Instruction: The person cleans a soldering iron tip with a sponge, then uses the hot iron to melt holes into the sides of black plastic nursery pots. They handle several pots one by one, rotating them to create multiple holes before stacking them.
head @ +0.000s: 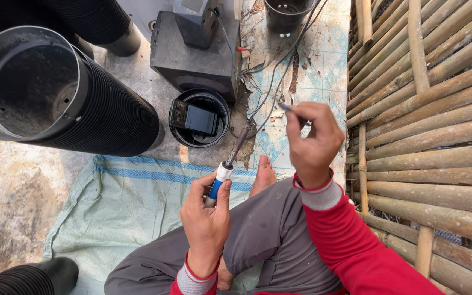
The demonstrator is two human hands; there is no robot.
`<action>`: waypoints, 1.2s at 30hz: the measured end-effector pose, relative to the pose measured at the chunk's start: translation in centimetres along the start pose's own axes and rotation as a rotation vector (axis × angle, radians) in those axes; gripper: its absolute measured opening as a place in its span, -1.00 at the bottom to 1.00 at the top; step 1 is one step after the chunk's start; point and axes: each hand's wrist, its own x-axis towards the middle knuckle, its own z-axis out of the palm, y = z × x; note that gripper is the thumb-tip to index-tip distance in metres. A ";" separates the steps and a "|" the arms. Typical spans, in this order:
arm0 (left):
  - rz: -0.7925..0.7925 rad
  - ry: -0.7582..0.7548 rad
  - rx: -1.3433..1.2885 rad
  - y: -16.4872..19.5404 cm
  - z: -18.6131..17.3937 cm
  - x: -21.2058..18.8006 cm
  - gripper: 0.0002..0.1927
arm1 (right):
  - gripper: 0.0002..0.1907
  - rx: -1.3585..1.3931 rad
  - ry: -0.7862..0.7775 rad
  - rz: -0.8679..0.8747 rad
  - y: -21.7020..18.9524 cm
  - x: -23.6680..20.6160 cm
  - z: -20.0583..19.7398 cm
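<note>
A: Sitting low in the frame on the green sack [121,202], we have the big ribbed black pots [55,93] stacked on their sides at upper left, the bamboo wall [427,120] filling the right, and the dark box [195,57] at top centre with the small pot [199,119] just below it.

B: And our work is in the middle. Our left hand [207,218] is wrapped shut around the blue-and-white handle of the iron [226,164], thumb along the grip, tip pointing up and right.

A: Our right hand [312,139] is pinched closed on a thin wire [289,107], finger and thumb tight, the other fingers curled in.

B: The tip sits near the tangle of wires [269,93] but we cannot tell whether it touches one.

A: To do this well, we judge we should brace the left wrist on the knee and keep the wire taut.

B: And hold the hot end well apart from our bare foot [263,175], which lies just beside the handle.
</note>
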 end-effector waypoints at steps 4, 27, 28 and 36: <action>-0.013 -0.010 0.055 0.0 0.0 0.0 -0.78 | -0.82 0.135 -0.084 -0.056 -1.2 -1.3 0.3; 0.003 -0.016 -0.030 -0.5 0.2 -0.8 -0.75 | -0.80 0.105 -0.001 0.039 -0.5 -0.8 0.4; 0.020 -0.016 -0.023 -0.5 0.2 -0.7 -0.75 | -0.80 0.107 -0.013 0.003 -0.6 -0.9 0.2; 0.050 0.002 -0.024 -0.5 -0.1 -0.7 -0.75 | -0.79 0.108 -0.146 -0.132 -1.3 -1.5 0.2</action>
